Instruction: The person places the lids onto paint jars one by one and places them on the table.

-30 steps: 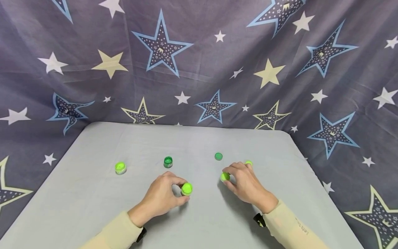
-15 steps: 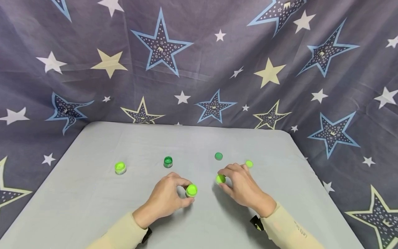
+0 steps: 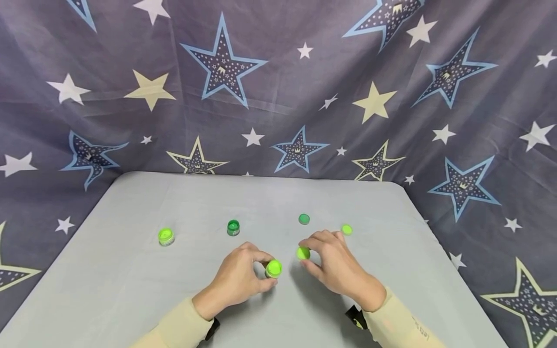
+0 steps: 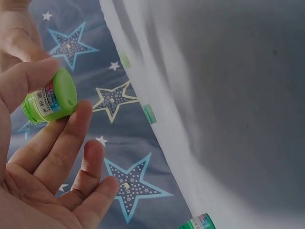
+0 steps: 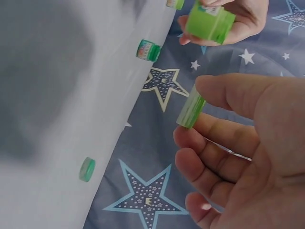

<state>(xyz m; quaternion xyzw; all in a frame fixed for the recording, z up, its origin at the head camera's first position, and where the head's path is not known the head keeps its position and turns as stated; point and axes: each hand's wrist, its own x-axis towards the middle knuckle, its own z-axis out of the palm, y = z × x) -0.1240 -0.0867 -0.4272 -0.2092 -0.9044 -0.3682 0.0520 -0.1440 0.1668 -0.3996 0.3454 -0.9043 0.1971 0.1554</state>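
Observation:
My left hand point(image 3: 239, 273) pinches a small light green paint jar point(image 3: 273, 269) between thumb and fingers, just above the table. Its top is uncapped and faces up in the head view. In the left wrist view a printed label wraps the side of the jar point(image 4: 47, 101). A matching light green lid point(image 3: 303, 253) is held by its edge in my right hand point(image 3: 337, 266). Seen from the right wrist, the lid point(image 5: 191, 109) sits between thumb and fingertips, with a ribbed rim. A short gap separates jar and lid.
On the grey-white table point(image 3: 109, 270) stand an uncapped light green jar point(image 3: 166, 237) at left and an uncapped dark green jar point(image 3: 233, 227). A dark green lid point(image 3: 304, 219) and another light green lid point(image 3: 346, 229) lie behind my right hand. A star-patterned curtain point(image 3: 270, 96) hangs behind.
My left hand has shifted right with the jar, and my right hand has come left and slightly nearer with the lid. The gap between jar and lid has narrowed.

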